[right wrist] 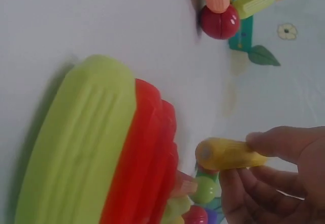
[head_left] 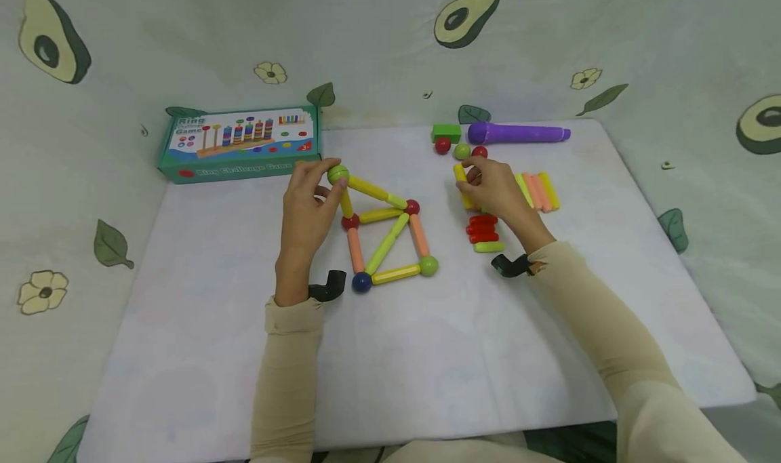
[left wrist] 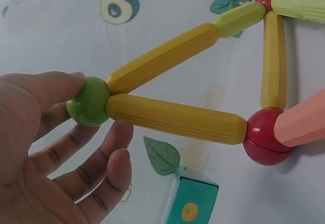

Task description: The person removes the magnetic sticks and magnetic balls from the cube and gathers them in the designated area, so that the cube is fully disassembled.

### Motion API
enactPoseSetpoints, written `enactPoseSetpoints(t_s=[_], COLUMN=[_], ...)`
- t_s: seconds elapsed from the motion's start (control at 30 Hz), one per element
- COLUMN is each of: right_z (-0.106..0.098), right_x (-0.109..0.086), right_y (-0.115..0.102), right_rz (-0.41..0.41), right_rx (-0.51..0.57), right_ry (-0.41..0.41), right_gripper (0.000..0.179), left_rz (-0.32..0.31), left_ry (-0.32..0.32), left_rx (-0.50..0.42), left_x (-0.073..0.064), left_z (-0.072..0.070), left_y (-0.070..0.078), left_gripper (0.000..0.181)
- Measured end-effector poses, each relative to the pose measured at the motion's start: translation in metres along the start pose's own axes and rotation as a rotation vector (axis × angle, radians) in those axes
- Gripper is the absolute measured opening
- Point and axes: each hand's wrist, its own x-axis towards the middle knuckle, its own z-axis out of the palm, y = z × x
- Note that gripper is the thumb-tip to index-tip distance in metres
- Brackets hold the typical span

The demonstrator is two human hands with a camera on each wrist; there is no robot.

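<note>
Thumb and fingers of my left hand (head_left: 308, 209) pinch a light green ball (left wrist: 89, 102) at the raised far corner of a ball-and-stick frame. Two yellow sticks (left wrist: 175, 118) run from that ball, one to a red ball (left wrist: 266, 137), the other through a short lime stick (left wrist: 239, 20) to a second red ball (head_left: 412, 207). Below these, a square with a lime diagonal (head_left: 387, 244) lies on the table, with a dark blue ball (head_left: 362, 283) and a green ball (head_left: 430, 266) at its near corners. My right hand (head_left: 497, 188) pinches a loose yellow stick (right wrist: 228, 153) above the table.
Red sticks (head_left: 483, 229) and a lime stick (head_left: 489, 247) lie just below my right hand; salmon and yellow sticks (head_left: 543, 192) lie to its right. Behind are loose balls (head_left: 462, 151), a green block (head_left: 446, 133) and a purple tapered stick (head_left: 518, 133). A game box (head_left: 241, 144) stands back left.
</note>
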Motion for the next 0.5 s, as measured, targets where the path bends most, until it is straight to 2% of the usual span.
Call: enactPoseSetpoints(t_s=[0.27, 0.4, 0.5], right_z=[0.012, 0.014, 0.016], right_x=[0.012, 0.013, 0.011], right_y=[0.005, 0.009, 0.011], right_rz=[-0.019, -0.008, -0.029], right_rx=[-0.136, -0.171, -0.182], right_ry=[-0.042, -0.057, -0.041], right_gripper=[0.039, 0.037, 0.034], left_rz=[0.025, 0.019, 0.015], left_ry=[0.016, 0.009, 0.007], left_rx=[-0.003, 0.000, 0.004], left_x=[-0.002, -0.001, 0.000], left_z=[0.001, 0.000, 0.000], left_y=[-0.002, -0.001, -0.002], left_gripper=[0.038, 0.038, 0.038])
